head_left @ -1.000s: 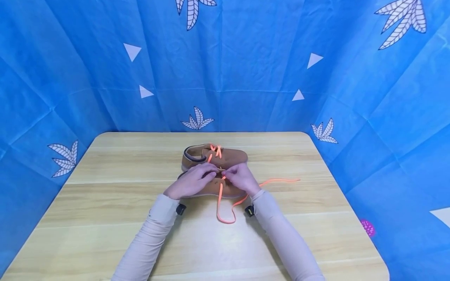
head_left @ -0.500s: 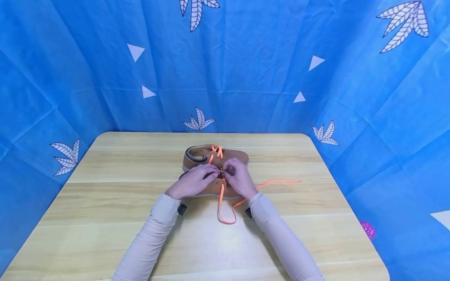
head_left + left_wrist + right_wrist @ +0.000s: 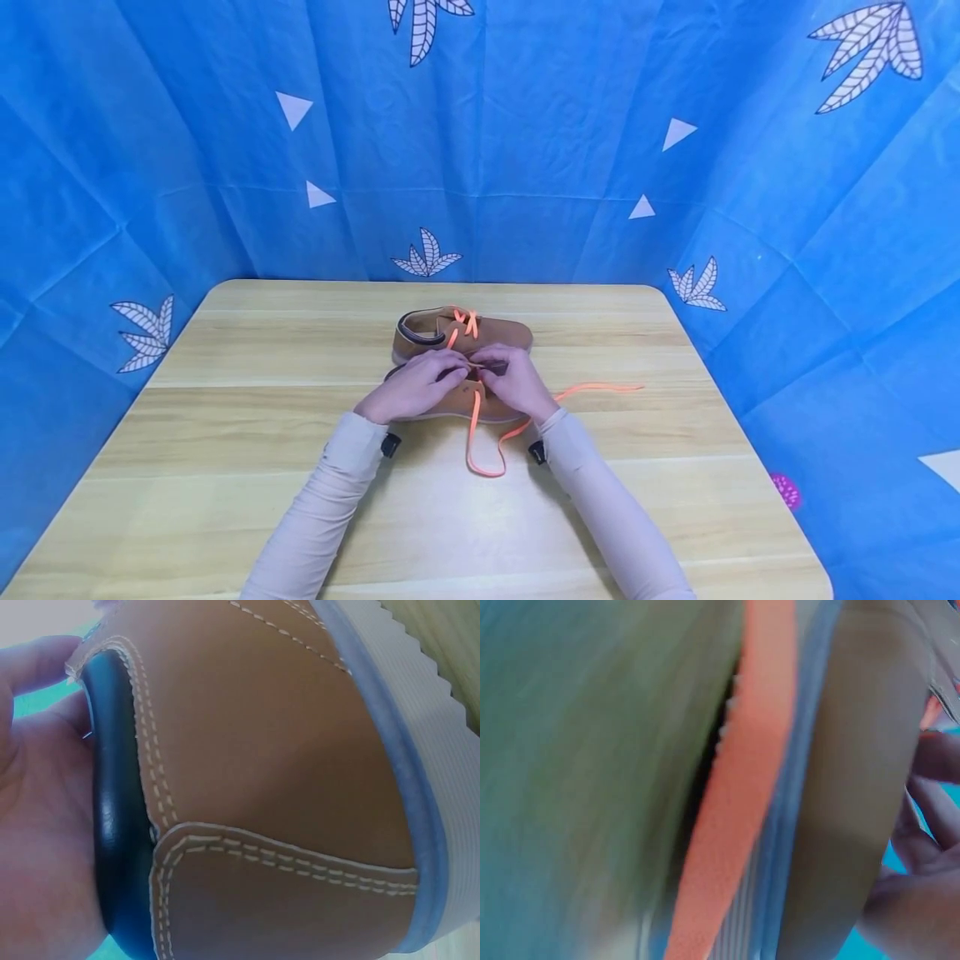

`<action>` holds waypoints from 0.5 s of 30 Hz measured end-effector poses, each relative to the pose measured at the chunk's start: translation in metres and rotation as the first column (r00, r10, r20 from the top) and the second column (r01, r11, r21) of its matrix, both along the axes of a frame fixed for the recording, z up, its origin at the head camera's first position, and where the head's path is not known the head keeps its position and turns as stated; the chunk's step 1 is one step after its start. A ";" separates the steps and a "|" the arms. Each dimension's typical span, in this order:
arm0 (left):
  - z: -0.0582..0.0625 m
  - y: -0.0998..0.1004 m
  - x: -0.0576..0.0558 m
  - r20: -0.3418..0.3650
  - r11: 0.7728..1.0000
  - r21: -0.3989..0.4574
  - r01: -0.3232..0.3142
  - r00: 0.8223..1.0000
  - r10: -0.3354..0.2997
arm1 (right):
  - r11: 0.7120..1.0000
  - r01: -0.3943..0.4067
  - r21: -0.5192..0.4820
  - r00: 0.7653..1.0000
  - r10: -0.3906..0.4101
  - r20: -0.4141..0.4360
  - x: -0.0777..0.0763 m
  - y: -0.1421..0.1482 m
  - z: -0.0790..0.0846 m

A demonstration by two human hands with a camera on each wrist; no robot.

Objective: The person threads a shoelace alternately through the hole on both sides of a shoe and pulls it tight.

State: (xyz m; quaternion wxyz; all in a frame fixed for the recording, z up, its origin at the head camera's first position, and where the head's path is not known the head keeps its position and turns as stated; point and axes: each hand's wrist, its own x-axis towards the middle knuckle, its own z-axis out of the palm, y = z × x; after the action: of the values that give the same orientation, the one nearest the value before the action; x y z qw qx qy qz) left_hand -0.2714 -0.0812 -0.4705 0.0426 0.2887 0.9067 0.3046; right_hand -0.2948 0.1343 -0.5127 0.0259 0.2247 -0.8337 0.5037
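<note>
A brown shoe [image 3: 447, 405] lies sideways on the table, toe to the right, under both hands. An orange shoelace [image 3: 473, 433] runs from its near eyelet flap, loops on the table and trails right. My left hand [image 3: 412, 387] pinches the shoe's far eyelet flap from the heel side. In the left wrist view, the shoe's stitched side and dark collar [image 3: 116, 802] stand before that hand. My right hand [image 3: 519, 385] has its fingertips together at the lacing, pinching the lace; the fingers partly hide the pinched part. A lace length [image 3: 735, 787] crosses the right wrist view beside the sole.
A matching brown shoe [image 3: 502, 331] with orange lace tied through it lies just behind the near one. Both are on a light wooden table [image 3: 225, 467]. A blue patterned curtain [image 3: 525, 125] surrounds the table's back and sides.
My right hand's fingers lifted a little and curled at the lacing, then lowered again beside the left fingertips. My left hand keeps its place, and the loose lace lies nearly the same.
</note>
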 end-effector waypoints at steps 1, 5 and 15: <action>0.000 0.000 0.000 0.001 1.000 -0.002 -0.003 1.000 0.003 | 1.000 -0.005 -0.024 0.999 0.006 0.034 0.000 0.001 0.001; -0.001 0.001 -0.001 -0.006 1.000 -0.002 -0.013 1.000 0.013 | 0.996 0.001 -0.089 0.992 0.010 0.129 0.000 0.005 0.005; -0.002 0.001 -0.001 0.000 1.000 0.006 -0.024 1.000 0.024 | 0.993 0.000 -0.118 0.992 0.015 0.124 -0.011 0.004 0.020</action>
State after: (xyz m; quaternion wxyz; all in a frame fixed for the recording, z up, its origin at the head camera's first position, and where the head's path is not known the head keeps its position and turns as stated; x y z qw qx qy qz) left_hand -0.2720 -0.0800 -0.4720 0.0382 0.2781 0.9091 0.3079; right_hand -0.3055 0.1381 -0.4925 -0.0150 0.1941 -0.8017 0.5651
